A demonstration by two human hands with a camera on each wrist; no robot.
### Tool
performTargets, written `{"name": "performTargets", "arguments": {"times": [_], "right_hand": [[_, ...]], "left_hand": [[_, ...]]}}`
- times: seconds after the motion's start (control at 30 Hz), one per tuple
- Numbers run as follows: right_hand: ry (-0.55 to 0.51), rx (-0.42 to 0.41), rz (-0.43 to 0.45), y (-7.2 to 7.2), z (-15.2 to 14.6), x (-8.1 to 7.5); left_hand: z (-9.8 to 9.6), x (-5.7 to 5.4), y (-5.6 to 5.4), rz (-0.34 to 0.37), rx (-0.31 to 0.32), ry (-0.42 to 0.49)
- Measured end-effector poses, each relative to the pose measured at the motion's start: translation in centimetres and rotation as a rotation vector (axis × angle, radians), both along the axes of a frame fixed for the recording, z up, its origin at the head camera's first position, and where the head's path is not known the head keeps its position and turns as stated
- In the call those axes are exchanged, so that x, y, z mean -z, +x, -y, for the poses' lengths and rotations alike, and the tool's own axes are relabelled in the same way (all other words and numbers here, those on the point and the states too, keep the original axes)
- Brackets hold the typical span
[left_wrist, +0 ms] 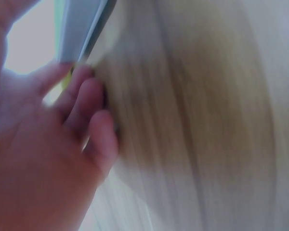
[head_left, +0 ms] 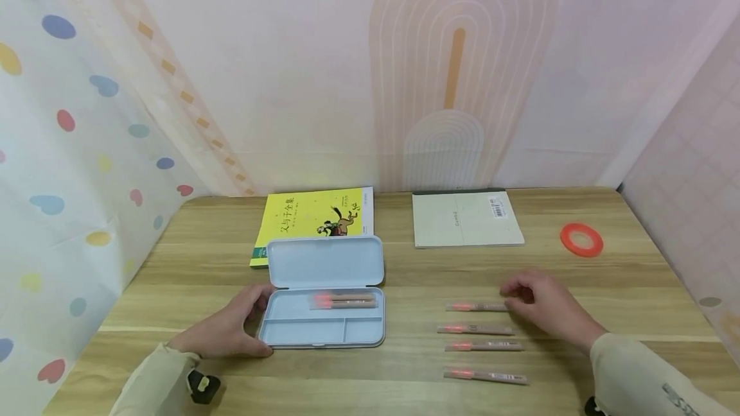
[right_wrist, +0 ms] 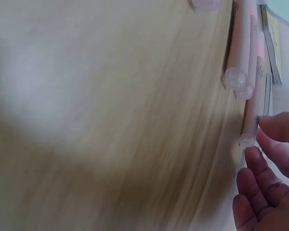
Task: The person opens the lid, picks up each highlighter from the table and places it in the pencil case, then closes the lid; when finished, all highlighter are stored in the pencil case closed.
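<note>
My left hand (head_left: 228,329) is gripping the left edge of the open light-blue pencil case (head_left: 303,332); two tan pens (head_left: 349,302) are lying in its rear compartment. My right hand (head_left: 552,307) is bending its fingers at the right end of the rearmost loose pen (head_left: 476,307); whether they are pinching it, I cannot tell. Three more pens (head_left: 484,346) are lying nearer me, right of the case.

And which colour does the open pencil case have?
The pencil case is pale blue; the head view shows it best.
</note>
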State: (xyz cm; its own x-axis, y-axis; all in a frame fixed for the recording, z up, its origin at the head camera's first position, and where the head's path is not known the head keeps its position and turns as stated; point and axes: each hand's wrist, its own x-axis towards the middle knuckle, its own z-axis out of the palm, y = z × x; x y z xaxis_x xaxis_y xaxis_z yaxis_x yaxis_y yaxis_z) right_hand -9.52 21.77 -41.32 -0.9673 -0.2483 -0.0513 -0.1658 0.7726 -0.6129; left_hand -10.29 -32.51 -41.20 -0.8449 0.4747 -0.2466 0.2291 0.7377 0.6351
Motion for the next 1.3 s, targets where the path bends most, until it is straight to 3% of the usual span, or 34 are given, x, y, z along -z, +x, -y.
{"name": "performTargets", "arguments": {"times": [0.17, 0.43, 0.77, 1.3], "right_hand": [[0.008, -0.026, 0.019, 0.2, -0.2, 0.0], [0.047, -0.047, -0.033, 0.5, 0.1, 0.3], [0.004, -0.028, 0.050, 0.2, 1.0, -0.9], [-0.131, -0.222, -0.059, -1.8, 10.5, -1.6]], "left_hand": [[0.0, 0.1, 0.0, 0.007, -0.007, 0.000], [-0.2, 0.0, 0.1, 0.002, -0.018, -0.003], [-0.2, -0.1, 0.1, 0.004, -0.022, -0.014], [-0.3, -0.3, 0.1, 0.004, -0.039, -0.042]]}}
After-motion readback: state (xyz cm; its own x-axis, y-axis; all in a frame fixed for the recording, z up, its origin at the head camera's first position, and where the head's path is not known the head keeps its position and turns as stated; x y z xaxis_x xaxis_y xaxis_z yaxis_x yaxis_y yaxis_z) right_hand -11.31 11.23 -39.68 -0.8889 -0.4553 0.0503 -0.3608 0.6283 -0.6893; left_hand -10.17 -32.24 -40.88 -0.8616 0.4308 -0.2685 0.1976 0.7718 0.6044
